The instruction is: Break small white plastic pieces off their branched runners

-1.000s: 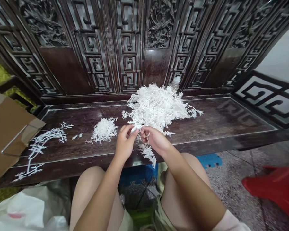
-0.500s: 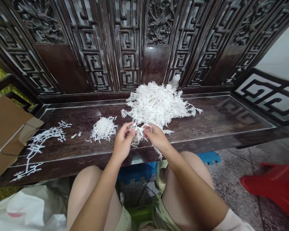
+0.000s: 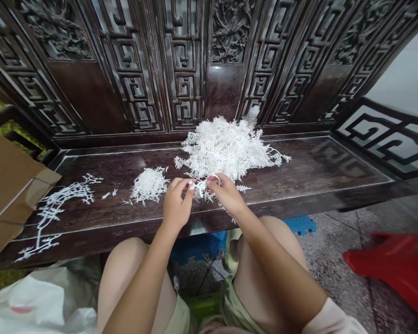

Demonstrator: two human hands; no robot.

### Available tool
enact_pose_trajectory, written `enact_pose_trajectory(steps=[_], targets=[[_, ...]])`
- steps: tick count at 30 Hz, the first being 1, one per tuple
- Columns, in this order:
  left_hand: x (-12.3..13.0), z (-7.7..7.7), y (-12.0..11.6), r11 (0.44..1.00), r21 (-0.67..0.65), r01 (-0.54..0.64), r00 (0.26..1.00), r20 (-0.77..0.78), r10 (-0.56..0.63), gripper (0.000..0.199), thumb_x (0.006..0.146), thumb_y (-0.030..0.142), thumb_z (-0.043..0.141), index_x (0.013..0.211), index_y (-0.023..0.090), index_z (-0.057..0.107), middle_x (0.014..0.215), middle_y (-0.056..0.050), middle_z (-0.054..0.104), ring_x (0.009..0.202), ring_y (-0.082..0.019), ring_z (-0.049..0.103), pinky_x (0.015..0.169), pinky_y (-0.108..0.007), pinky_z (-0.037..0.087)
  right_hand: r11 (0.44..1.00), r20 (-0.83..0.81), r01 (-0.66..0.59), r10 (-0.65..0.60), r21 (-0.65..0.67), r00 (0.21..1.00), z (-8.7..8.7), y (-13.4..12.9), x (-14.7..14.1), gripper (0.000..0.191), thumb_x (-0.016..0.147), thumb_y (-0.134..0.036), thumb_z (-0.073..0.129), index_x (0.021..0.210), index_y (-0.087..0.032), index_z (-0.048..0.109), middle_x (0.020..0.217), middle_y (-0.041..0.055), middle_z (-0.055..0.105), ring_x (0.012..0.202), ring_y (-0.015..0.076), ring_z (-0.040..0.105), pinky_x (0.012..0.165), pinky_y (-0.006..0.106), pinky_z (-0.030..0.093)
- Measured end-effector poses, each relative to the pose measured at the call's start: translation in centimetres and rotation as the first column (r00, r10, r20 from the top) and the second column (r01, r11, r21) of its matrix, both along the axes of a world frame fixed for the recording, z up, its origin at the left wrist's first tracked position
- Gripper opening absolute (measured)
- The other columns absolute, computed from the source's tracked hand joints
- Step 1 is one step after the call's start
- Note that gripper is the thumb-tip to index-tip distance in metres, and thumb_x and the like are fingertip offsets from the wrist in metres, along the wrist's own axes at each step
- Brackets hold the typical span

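A white branching sprig (image 3: 200, 188) is gripped between the closed left hand (image 3: 176, 202) and right hand (image 3: 226, 195), held over the dark wooden counter (image 3: 310, 162). A heap of white sprigs (image 3: 226, 148) lies just ahead, nearer the right hand.

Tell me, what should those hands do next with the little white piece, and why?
Probably drop the white sprig onto the small pile. The left hand and right hand are pinching it just beside that pile, and it looks like the short bits lying there.

Sprig (image 3: 201, 190) hidden by fingers (image 3: 212, 182), red stool (image 3: 390, 273) cut off
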State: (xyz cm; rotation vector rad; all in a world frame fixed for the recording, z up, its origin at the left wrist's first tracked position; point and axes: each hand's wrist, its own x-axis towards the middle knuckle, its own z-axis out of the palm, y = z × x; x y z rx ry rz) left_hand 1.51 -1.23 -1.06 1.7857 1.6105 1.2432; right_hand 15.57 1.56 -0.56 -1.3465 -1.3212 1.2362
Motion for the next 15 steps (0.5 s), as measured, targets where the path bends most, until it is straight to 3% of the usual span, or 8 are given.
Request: enact_pose_trajectory(steps=[3,5,7,9,12,15], targets=[[0.0,-0.4,0.1,0.999,0.021,-0.038,0.990,-0.132,0.040,0.027,0.082,0.023,0.035,0.093,0.019,0.060,0.089,-0.005,0.059,0.085,-0.018,0.051,0.076,-0.030,0.038,0.966,0.033,0.217,-0.224,0.143,0.974,0.4,-0.3,0.1,0.029,0.067,-0.028,0.052,0.094,-0.020,0.045,0.097,0.0048,0.052,0.082,0.0142,0.051,0.073,0.029,0.040],[0.1,-0.6,0.2,0.999,0.019,-0.034,0.982,-0.186,0.037,0.029,0.083,0.021,0.033,0.096,0.019,0.059,0.088,-0.005,0.059,0.084,-0.019,0.052,0.076,-0.031,0.037,0.922,0.037,0.257,-0.279,0.289,0.960,0.8,-0.7,0.1,0.026,0.070,-0.024,0.050,0.095,-0.020,0.045,0.101,0.0061,0.051,0.089,0.0149,0.050,0.078,0.031,0.039],[0.3,-0.7,0.2,1.000,0.027,-0.010,0.974,-0.225,0.016,0.031,0.083,0.022,0.032,0.101,0.019,0.057,0.088,-0.005,0.059,0.084,-0.019,0.051,0.075,-0.031,0.037,0.906,0.084,0.147,-0.195,0.398,0.977,1.2,-1.0,-0.1,0.016,0.073,-0.023,0.047,0.088,-0.019,0.049,0.095,0.0051,0.053,0.087,0.0144,0.050,0.080,0.030,0.039],[0.5,-0.9,0.2,0.999,0.051,0.009,0.969,-0.246,0.004,0.032,0.083,0.022,0.033,0.106,0.019,0.056,0.088,-0.006,0.057,0.084,-0.019,0.049,0.075,-0.031,0.037,0.912,0.145,-0.025,-0.038,0.409,0.989,1.3,-1.2,-0.4,0.013,0.075,-0.024,0.047,0.085,-0.019,0.052,0.090,0.0042,0.054,0.086,0.0140,0.050,0.081,0.029,0.039],[0.6,-1.2,0.2,0.994,0.109,0.008,0.972,-0.235,0.017,0.036,0.080,0.014,0.035,0.110,0.019,0.055,0.089,-0.006,0.054,0.085,-0.018,0.047,0.074,-0.030,0.037,0.937,0.128,-0.200,0.169,0.287,0.977,0.7,-1.3,-1.0,0.026,0.075,-0.031,0.050,0.099,-0.020,0.051,0.101,0.0045,0.054,0.094,0.0144,0.049,0.082,0.029,0.038],[0.4,-1.3,0.3,0.990,0.140,-0.022,0.973,-0.224,0.053,0.040,0.076,0.008,0.036,0.109,0.020,0.056,0.089,-0.006,0.053,0.085,-0.018,0.047,0.075,-0.030,0.036,0.937,0.057,-0.294,0.288,0.188,0.956,-0.1,-1.1,-1.5,0.029,0.078,-0.039,0.046,0.101,-0.021,0.050,0.102,0.0037,0.054,0.093,0.0139,0.049,0.080,0.027,0.037]])
